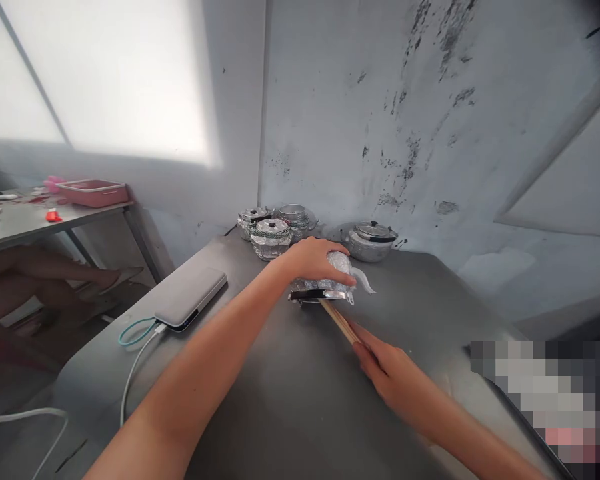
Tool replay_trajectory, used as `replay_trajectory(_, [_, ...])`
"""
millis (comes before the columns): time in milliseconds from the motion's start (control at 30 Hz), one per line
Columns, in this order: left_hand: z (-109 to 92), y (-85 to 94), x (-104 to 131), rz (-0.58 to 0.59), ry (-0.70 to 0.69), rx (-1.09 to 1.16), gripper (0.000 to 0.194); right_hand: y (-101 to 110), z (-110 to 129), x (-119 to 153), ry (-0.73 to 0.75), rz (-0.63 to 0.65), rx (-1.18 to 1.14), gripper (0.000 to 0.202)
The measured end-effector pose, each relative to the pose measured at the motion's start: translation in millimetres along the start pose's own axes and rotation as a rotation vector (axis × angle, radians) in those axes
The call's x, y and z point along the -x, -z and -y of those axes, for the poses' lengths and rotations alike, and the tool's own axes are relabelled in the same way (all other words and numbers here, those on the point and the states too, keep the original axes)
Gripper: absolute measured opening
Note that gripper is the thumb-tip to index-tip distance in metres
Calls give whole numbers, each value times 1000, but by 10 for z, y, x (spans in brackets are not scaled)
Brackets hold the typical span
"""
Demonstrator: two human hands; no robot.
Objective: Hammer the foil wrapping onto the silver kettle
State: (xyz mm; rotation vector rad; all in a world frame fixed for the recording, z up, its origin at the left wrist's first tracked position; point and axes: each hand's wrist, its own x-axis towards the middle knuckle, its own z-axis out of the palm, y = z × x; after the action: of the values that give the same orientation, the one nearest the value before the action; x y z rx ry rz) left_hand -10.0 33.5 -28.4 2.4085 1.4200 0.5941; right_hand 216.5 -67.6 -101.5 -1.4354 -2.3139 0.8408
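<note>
My left hand (317, 259) is wrapped over a small silvery teapot (339, 261) with a curved spout on its right. The teapot is tipped over, and its black-and-metal handle (313, 294) faces me low down. In my right hand (380, 365) is a slim pale wooden stick (339, 321), held at its near end. The stick's far end reaches the teapot's handle; whether it touches there I cannot tell. Most of the teapot's left side lies hidden under my left hand.
Behind the teapot stand several silvery lidded pots (271, 241) and a wider pot (373, 241) by the wall. On the left lies a power bank (193, 300) with a white cable (135, 373). A pink basket (94, 193) rests on another table; a person's legs (55, 270) show beneath.
</note>
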Motion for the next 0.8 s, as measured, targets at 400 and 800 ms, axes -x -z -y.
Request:
replay_trajectory(400, [-9,-15,-6,-8,-1,17,75,29,69,-32,-34,-56,73,52])
replay_trajectory(800, [-101,-74,-49,-28,51,-54,75,-95,19,11,-78,-66,93,53])
